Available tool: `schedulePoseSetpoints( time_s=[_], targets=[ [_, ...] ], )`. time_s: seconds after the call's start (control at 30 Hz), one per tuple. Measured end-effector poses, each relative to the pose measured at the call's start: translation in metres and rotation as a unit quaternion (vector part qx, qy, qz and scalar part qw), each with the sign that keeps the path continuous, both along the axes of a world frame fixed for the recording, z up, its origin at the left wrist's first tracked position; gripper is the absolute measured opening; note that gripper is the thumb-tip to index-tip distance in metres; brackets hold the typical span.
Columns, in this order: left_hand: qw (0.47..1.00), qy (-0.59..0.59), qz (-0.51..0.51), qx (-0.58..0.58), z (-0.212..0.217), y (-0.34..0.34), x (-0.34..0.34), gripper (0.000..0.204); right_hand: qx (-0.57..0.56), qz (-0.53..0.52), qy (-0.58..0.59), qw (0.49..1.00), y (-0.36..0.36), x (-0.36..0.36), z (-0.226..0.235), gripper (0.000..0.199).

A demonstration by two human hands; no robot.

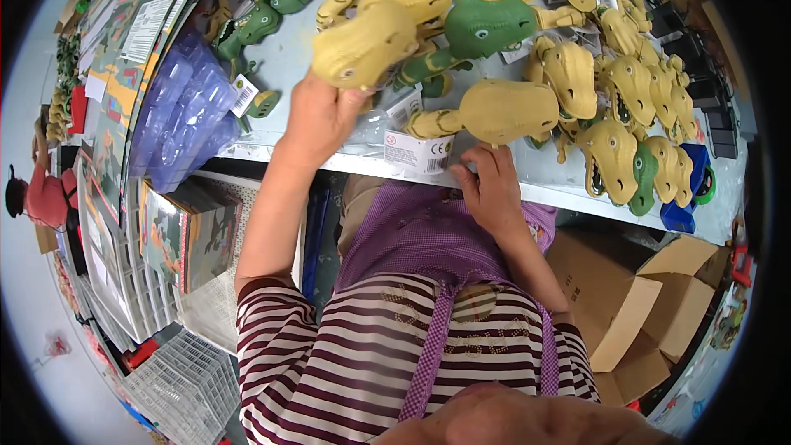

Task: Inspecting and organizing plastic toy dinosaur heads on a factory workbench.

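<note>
My left hand (319,119) is closed round the lower part of a yellow toy dinosaur (367,45), its head slightly blurred and raised above the table. Before my right hand (492,189) lies another yellow toy dinosaur (508,111). The fingertips of that hand meet the underside of its head, with thumb and fingers apart. A white printed tag (418,153) sticks out beside this toy over the table's front edge. Just behind it rests a green toy dinosaur (489,26).
Many more yellow and green toy dinosaurs (610,161) crowd the white table (527,189). Clear plastic blister shells (183,103) are stacked at left, near printed card sheets (124,74). An opened cardboard box (643,305) stands below right. White plastic crates (181,379) stand lower left. Another person (49,194) is at far left.
</note>
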State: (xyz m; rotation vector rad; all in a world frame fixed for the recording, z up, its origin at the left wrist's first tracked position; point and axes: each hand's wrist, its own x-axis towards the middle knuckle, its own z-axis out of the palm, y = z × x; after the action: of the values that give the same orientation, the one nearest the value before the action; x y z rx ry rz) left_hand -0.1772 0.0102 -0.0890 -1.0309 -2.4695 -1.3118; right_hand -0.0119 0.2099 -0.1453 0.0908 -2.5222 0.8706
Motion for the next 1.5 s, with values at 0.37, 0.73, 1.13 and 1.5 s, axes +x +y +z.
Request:
schedulePoseSetpoints(
  time_s=[0.37,0.73,1.13,1.5],
  targets=[
    [0.969,0.242,0.013,-0.049,0.000,0.018,-0.013,0.026,-0.025,0.002,-0.026,0.999,-0.001,0.002,0.003,0.020],
    [0.969,0.237,0.058,-0.047,0.002,0.026,-0.013,0.025,-0.056,0.005,-0.054,0.997,0.002,0.004,0.001,0.020],
    [0.974,0.216,0.068,-0.009,-0.003,0.025,-0.019,0.023,0.136,-0.040,-0.001,0.990,-0.005,0.000,0.004,0.037],
    [0.970,0.228,0.081,0.011,-0.016,0.031,-0.025,0.025,0.122,-0.010,-0.049,0.991,-0.004,-0.001,0.003,0.036]
  ],
)
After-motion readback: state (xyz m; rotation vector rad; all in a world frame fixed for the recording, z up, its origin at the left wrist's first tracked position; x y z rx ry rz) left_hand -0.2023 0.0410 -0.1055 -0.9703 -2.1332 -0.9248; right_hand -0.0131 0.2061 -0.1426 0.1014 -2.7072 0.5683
